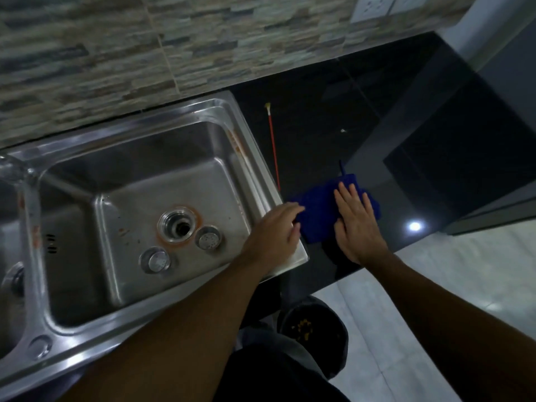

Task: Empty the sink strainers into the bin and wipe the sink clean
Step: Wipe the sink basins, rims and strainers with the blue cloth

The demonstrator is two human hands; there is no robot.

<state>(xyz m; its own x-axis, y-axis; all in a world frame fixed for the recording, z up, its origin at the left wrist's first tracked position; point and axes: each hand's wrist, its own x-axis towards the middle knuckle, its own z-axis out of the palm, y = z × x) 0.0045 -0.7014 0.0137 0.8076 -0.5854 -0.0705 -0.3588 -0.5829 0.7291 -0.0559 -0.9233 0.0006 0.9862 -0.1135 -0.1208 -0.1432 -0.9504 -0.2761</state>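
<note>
A blue cloth point(317, 211) lies on the black counter just right of the steel sink point(252, 149). My right hand point(355, 224) rests flat on the cloth with fingers spread. My left hand point(274, 232) is over the sink's right rim, its fingertips on the cloth's left edge. In the basin, two round metal strainers point(208, 237) point(156, 260) lie beside the open drain hole point(178, 226), which has an orange rust ring around it. A dark bin point(314, 329) with yellowish scraps inside stands on the floor below the counter edge.
A thin red stick point(274, 149) with a yellow tip lies on the black counter point(333, 117) beside the sink. A second basin point(11, 274) shows at the far left. Stone-pattern wall tiles run behind, with a white socket point(372, 7) top right.
</note>
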